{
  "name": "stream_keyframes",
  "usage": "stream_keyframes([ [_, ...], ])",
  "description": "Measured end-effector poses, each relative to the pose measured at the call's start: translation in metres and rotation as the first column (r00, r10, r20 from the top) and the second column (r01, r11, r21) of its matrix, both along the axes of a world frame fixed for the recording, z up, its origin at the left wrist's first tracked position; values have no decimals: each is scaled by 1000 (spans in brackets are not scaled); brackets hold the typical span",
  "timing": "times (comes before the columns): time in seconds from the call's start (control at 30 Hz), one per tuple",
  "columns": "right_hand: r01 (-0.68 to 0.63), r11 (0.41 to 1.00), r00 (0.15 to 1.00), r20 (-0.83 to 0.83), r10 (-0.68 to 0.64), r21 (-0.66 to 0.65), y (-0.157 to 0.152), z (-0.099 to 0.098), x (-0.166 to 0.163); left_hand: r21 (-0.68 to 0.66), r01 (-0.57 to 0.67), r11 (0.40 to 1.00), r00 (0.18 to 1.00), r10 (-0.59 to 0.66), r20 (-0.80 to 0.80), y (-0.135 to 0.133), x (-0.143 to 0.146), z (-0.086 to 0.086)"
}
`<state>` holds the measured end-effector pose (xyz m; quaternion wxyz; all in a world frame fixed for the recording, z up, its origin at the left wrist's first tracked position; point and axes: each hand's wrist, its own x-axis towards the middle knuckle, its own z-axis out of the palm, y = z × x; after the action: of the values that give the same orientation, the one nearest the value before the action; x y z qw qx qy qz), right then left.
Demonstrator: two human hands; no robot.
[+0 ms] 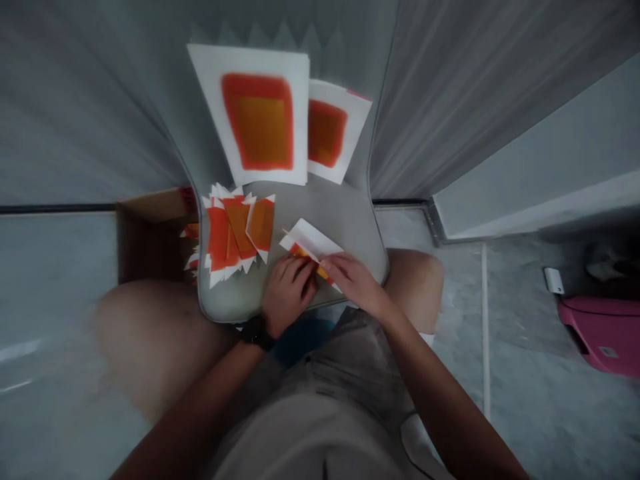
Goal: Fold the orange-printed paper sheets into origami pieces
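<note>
A sheet of paper (pixel 314 239), white on one side and red and orange on the other, lies partly folded on the grey chair seat (pixel 345 210) in front of me. My left hand (pixel 290 292), with a black watch (pixel 257 332) at its wrist, curls its fingers over the near left part of the sheet. The thumb and fingers of my right hand (pixel 356 281) close on the sheet's right part. Left of my hands is an overlapping pile of folded red-and-orange papers (pixel 233 233) with pointed white corners.
Against the chair back lean a larger stack of white sheets with a red-orange print (pixel 265 120) and a smaller stack (pixel 327 133). An open cardboard box (pixel 150 207) with more folded papers stands left of the chair. A pink plastic object (pixel 607 333) is on the floor at right.
</note>
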<state>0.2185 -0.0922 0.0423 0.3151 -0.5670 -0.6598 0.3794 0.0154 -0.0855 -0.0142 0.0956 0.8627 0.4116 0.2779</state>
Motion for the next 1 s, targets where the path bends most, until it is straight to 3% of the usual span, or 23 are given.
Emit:
stream_keyframes([
  [0.13,87,989,988,-113,-101,-121,-10,4,-7,-2,-16,1000,1000,16,18,0,0,-1],
  [0.47,212,930,956,-134,-261,-299,-10,-13,-4,22,-16,1000,1000,15,24,1,1,-2],
  [0.77,217,949,960,-125,-250,-227,-9,-15,-5,4,-17,1000,1000,17,21,1,1,-1],
  [0.83,323,932,935,-95,-340,-162,-9,-21,-3,0,-7,1000,1000,7,19,1,0,0],
  [0.93,511,857,857,-38,-514,-65,-11,-29,0,-6,0,1000,1000,1,11,1,0,2],
  [1.0,543,838,839,-20,-544,-51,-12,-30,2,-15,-6,1000,1000,6,3,1,0,2],
])
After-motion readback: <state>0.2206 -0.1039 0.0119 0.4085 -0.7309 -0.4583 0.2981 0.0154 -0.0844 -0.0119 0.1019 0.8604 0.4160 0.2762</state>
